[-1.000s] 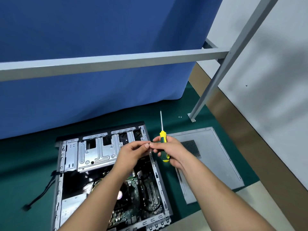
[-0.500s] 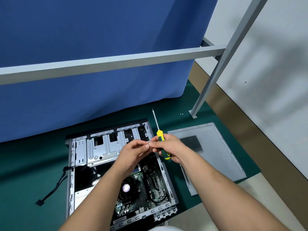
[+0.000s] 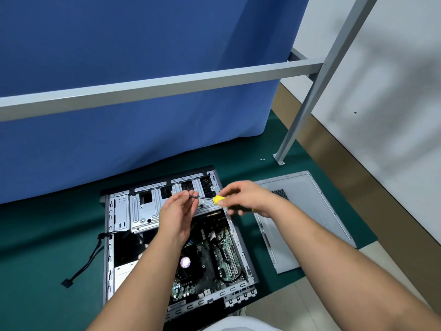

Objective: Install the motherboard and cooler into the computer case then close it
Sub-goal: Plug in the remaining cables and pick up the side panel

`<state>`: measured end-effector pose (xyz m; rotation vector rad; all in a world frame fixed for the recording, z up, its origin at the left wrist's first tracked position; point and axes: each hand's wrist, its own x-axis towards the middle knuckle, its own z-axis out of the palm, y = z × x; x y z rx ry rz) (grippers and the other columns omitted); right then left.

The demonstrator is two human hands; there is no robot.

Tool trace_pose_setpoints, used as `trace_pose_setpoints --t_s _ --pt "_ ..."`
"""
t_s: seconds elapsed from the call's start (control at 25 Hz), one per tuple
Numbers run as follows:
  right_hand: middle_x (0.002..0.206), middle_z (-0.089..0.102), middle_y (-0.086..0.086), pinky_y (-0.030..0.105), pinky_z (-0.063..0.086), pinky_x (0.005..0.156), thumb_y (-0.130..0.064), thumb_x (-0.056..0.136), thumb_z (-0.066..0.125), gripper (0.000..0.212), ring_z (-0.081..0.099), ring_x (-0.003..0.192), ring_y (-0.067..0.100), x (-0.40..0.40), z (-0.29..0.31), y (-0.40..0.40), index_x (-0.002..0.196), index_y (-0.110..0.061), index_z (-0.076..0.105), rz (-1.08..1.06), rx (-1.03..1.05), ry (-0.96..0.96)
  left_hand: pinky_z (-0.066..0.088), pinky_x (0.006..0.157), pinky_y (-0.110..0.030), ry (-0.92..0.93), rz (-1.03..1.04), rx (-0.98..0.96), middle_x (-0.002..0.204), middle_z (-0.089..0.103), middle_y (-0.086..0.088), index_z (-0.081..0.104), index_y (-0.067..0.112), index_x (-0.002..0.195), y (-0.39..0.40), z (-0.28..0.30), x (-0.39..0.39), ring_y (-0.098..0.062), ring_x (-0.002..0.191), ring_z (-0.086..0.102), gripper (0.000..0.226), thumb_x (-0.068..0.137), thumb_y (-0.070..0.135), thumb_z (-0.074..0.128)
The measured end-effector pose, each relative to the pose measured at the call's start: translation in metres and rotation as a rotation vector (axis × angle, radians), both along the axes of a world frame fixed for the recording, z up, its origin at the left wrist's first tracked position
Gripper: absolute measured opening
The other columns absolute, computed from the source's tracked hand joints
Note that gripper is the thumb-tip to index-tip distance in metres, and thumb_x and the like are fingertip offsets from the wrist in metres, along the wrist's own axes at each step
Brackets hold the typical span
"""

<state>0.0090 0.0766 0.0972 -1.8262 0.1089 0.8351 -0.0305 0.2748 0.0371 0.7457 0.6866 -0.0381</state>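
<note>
Both forearms are reaching in from the near edge, meeting above the far half of the open computer case [image 3: 108, 247]. Right hand [image 3: 248, 198] is gripping the screwdriver [image 3: 218, 199] by its yellow-and-dark handle, fingers curled round it, slightly motion-blurred, wrist bent so the metal shaft is pointing left, roughly level. Left hand [image 3: 177, 215] is raised palm toward the camera, thumb and fingertips pinching the tip end of the shaft; whether a screw is sitting between them cannot be told, too small. The two hands are just beside each other, joined only by the tool.

The case is lying on its side on the green mat [image 3: 47, 235], open face up. Motherboard [image 3: 214, 259] is sitting inside the case in the near-right part, CPU cooler [image 3: 185, 262] with a round purple label on it, partly hidden by the left forearm. Silver drive cage [image 3: 140, 209] is filling the far part of the case. Black cable [image 3: 88, 259] is trailing out the left side onto the mat. Side panel [image 3: 307, 218] is lying flat on the mat right of the case, apart from it. Blue curtain [image 3: 143, 68] is hanging behind, grey metal frame [image 3: 167, 86] crossing in front of it.
</note>
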Motion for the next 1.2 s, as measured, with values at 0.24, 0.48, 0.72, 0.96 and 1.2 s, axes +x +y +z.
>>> trace_pose_setpoints --t_s 0.24,0.48,0.72,0.96,1.2 --pt "0.101 0.069 0.018 0.029 0.061 0.072 0.004 0.092 0.070 0.028 0.075 0.081 0.030 -0.014 -0.024 -0.004 0.113 -0.009 0.058 -0.720 0.518 -0.108 0.063 0.081 -0.030 0.024 0.058 -0.113 0.099 0.076 -0.016 0.062 0.001 0.104 -0.009 -0.004 -0.009 -0.024 0.098 0.075 0.008 0.100 -0.003 0.057" --pt "0.104 0.068 0.015 0.027 0.061 0.072 -0.015 0.100 0.065 0.034 0.077 0.080 0.027 -0.020 -0.040 -0.011 0.128 -0.015 0.047 -0.751 0.357 -0.269 0.064 0.082 -0.040 0.001 0.039 -0.300 0.116 0.071 -0.028 0.058 -0.005 0.113 -0.011 -0.005 -0.021 -0.038 0.107 0.072 0.015 0.100 -0.003 0.052" --pt "0.107 0.069 0.020 0.031 0.062 0.078 -0.015 0.100 0.065 0.030 0.077 0.082 0.028 -0.020 -0.043 -0.016 0.126 -0.014 0.048 -0.736 0.368 -0.245 0.061 0.089 -0.045 -0.012 0.095 -0.430 0.120 0.070 -0.028 0.058 -0.012 0.117 -0.016 -0.007 -0.027 -0.040 0.110 0.071 0.023 0.103 0.002 0.046" --pt "0.109 0.069 0.024 0.037 0.062 0.085 -0.014 0.100 0.066 0.030 0.077 0.083 0.029 -0.022 -0.041 -0.017 0.125 -0.012 0.049 -0.724 0.392 -0.227 0.061 0.089 -0.044 0.005 0.086 -0.446 0.119 0.070 -0.028 0.060 -0.011 0.113 -0.015 -0.007 -0.029 -0.039 0.109 0.072 0.021 0.103 0.002 0.047" --pt "0.103 0.068 0.019 0.032 0.062 0.078 -0.011 0.099 0.065 0.029 0.077 0.079 0.026 -0.024 -0.039 -0.017 0.124 -0.013 0.050 -0.722 0.402 -0.240 0.061 0.090 -0.043 0.016 0.065 -0.428 0.120 0.070 -0.027 0.058 -0.011 0.118 -0.014 -0.007 -0.030 -0.039 0.109 0.071 0.021 0.102 0.001 0.049"
